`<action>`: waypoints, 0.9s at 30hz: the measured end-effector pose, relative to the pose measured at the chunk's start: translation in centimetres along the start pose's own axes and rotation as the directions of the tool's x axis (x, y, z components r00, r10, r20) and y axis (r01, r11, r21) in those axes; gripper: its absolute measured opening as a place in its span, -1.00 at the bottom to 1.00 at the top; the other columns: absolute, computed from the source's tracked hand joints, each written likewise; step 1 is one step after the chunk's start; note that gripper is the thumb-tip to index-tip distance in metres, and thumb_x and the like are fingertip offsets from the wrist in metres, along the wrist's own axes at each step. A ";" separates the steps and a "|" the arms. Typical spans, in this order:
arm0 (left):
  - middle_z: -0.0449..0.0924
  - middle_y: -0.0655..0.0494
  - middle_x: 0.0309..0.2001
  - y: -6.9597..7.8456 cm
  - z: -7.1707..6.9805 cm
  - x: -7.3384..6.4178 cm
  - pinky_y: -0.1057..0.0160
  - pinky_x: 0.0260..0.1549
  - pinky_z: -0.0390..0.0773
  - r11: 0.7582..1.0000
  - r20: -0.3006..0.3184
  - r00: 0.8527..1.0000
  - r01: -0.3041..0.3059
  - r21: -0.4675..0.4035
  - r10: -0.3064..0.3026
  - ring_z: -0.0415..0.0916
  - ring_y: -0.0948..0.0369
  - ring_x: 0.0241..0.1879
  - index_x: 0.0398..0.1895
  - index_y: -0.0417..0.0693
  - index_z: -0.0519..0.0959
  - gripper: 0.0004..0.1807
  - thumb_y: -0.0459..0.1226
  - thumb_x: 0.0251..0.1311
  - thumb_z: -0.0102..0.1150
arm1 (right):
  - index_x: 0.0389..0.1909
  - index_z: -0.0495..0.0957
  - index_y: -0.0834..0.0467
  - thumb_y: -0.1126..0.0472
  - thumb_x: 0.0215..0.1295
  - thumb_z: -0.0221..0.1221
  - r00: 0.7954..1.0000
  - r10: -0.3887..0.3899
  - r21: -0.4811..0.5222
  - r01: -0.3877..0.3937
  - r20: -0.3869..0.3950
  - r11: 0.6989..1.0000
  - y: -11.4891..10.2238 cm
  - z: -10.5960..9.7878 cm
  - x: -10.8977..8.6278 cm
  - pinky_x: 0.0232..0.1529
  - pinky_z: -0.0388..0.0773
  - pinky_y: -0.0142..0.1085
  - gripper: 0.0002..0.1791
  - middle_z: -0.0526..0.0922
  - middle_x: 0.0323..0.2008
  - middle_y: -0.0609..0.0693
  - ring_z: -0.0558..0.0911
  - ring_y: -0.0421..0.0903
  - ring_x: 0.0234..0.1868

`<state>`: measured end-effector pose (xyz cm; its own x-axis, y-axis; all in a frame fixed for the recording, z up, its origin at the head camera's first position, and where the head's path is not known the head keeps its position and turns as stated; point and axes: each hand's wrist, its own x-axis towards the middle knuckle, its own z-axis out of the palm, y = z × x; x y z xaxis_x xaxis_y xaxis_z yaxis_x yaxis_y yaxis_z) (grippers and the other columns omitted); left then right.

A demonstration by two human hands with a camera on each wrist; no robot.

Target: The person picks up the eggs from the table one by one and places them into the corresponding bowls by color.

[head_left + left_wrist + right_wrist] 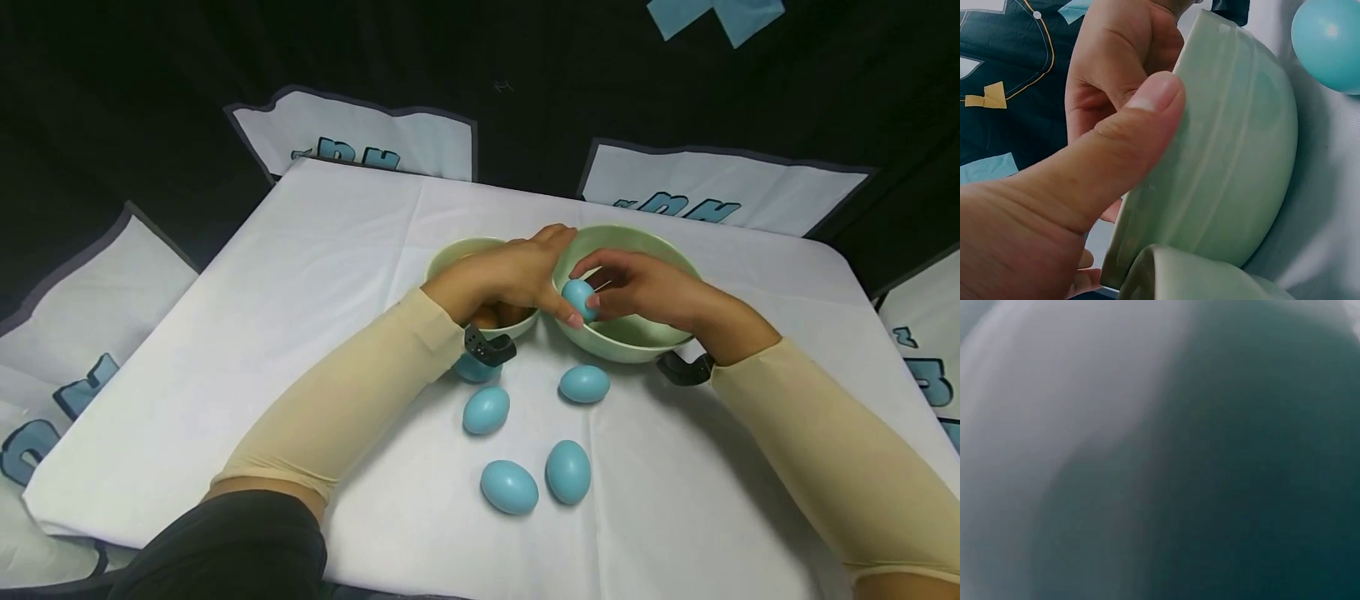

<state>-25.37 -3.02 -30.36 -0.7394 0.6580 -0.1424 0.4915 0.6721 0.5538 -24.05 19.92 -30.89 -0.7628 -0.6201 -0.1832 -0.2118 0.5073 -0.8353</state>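
Observation:
In the head view, my right hand (637, 285) pinches a blue egg (578, 297) between thumb and fingers, over the left side of a large pale green bowl (626, 350). My left hand (525, 271) grips that bowl's left rim, reaching across a smaller green bowl (517, 327). In the left wrist view its thumb (1147, 115) lies against the large bowl's wall (1235, 144). Brown eggs (486, 317) sit in the smaller bowl, partly hidden by the left arm. The right wrist view is too blurred to read.
Several blue eggs lie on the white tablecloth (675, 500) before the bowls, including one egg (585, 384) near the large bowl and another egg (510, 487) closer to me. One egg (477, 367) is partly covered by the left wrist strap. A dark curtain hangs behind.

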 end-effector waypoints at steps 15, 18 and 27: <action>-0.02 0.33 0.42 0.0 -0.1 0.1 0.21 0.10 0.35 0.998 -0.006 1.000 0.023 0.053 -0.022 0.34 0.24 0.11 0.47 0.26 -0.01 0.26 0.42 -0.32 0.37 | 0.07 0.50 -0.07 0.23 0.33 0.20 0.996 0.084 -0.131 -0.084 -0.005 0.988 -0.1 1.2 0.4 -0.01 0.56 -0.18 -0.68 0.60 -0.01 0.02 0.59 -0.05 0.00; -0.02 0.34 0.43 0.0 -0.1 0.1 0.22 0.09 0.36 0.999 -0.001 1.000 0.024 0.045 -0.023 0.33 0.24 0.12 0.49 0.28 -0.03 0.27 0.41 -0.32 0.38 | 0.07 0.50 -0.08 0.20 0.33 0.21 0.996 0.092 -0.133 -0.092 -0.004 0.987 0.0 1.2 0.4 0.00 0.55 -0.17 -0.68 0.59 0.00 0.01 0.58 -0.05 0.02; -0.03 0.35 0.43 0.0 -0.1 0.2 0.18 0.14 0.33 0.997 -0.001 0.999 0.034 0.075 -0.034 0.31 0.21 0.16 0.51 0.29 -0.06 0.30 0.43 -0.32 0.37 | 0.06 0.51 -0.09 0.22 0.31 0.23 0.998 0.056 -0.158 -0.057 -0.012 0.986 0.6 1.3 0.6 0.09 0.49 -0.17 -0.67 0.61 0.01 -0.04 0.57 -0.09 0.07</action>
<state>-25.51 -2.91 -30.29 -0.7562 0.6345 -0.1599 0.4995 0.7176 0.4853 -23.85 19.05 -32.15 -0.7806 -0.5837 -0.2237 -0.2616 0.6301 -0.7311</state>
